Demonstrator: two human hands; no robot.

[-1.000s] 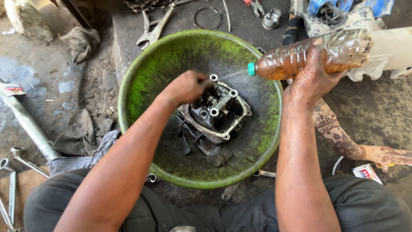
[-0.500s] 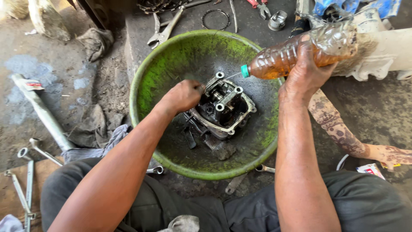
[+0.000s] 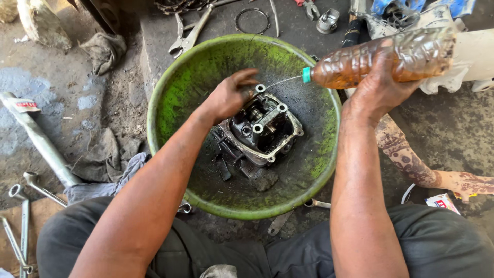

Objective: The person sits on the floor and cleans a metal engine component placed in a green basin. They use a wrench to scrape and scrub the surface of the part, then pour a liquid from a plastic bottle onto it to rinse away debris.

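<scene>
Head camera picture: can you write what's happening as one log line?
right hand: squirting plastic bottle | left hand: on cylinder head | green basin

Bottle base (image 3: 437, 49) behind the right hand (image 3: 378, 85); cylinder head's (image 3: 260, 131) near corner under left fingers (image 3: 242, 85).

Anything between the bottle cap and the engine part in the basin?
Only a thin stream of liquid runs from the bottle cap toward the engine part; head view.

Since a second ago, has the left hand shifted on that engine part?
Yes. The left hand has opened its fingers and lifted toward the engine part's far corner.
</scene>
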